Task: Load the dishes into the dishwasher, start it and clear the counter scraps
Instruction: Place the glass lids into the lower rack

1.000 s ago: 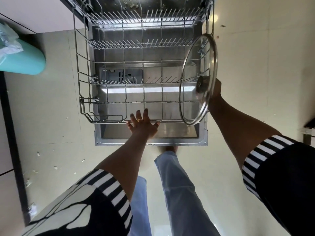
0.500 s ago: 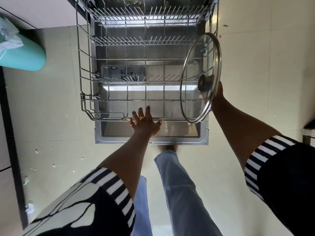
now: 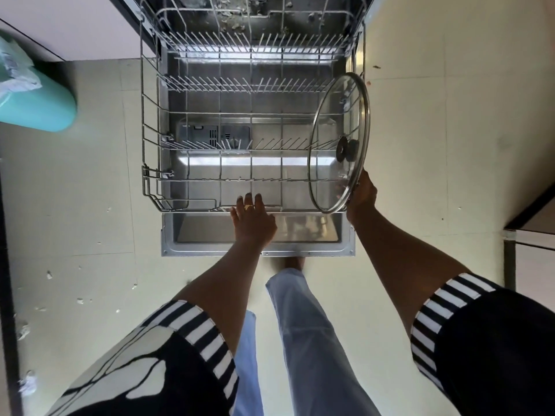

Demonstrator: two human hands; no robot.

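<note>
A: Where's the glass lid?
B: Upright on edge, rack's R side. R hand clasps its lower rim.
A: L hand?
B: On rack's front rail; can't tell if it's hooked.
</note>
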